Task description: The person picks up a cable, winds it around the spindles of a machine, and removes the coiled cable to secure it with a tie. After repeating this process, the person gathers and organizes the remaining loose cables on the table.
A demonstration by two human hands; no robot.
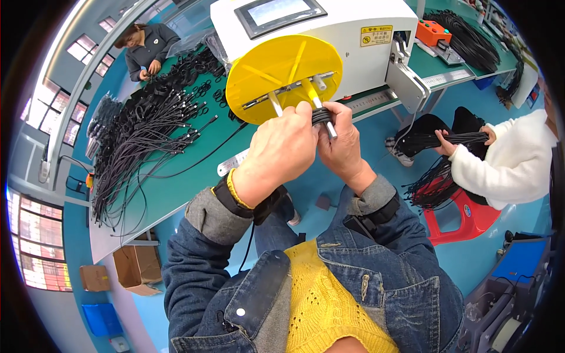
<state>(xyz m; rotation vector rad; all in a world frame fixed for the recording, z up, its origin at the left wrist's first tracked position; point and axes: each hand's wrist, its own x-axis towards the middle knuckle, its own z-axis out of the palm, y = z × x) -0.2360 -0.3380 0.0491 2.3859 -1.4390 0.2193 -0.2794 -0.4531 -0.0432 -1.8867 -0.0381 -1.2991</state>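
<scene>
A white winding machine (365, 44) with a yellow round disc (253, 76) stands before me. Metal pegs stick out from the disc toward me, and a black cable coil (321, 116) sits around the right-hand peg (331, 130). My left hand (285, 138) is closed at the coil's left side, its fingertips against the black cable. On the other side my right hand (341, 141) grips the coil, thumb and fingers pressed round it. Part of the coil is hidden behind my fingers. A length of cable (220, 144) runs from near the disc toward the left.
Many black cables (147, 135) lie heaped on the green table (188, 170) at left, where a person (150, 47) works behind. At right, a person in white (500, 159) holds cables beside a red stool (459, 217). An orange button box (432, 33) and cable bundle (471, 44) lie far right.
</scene>
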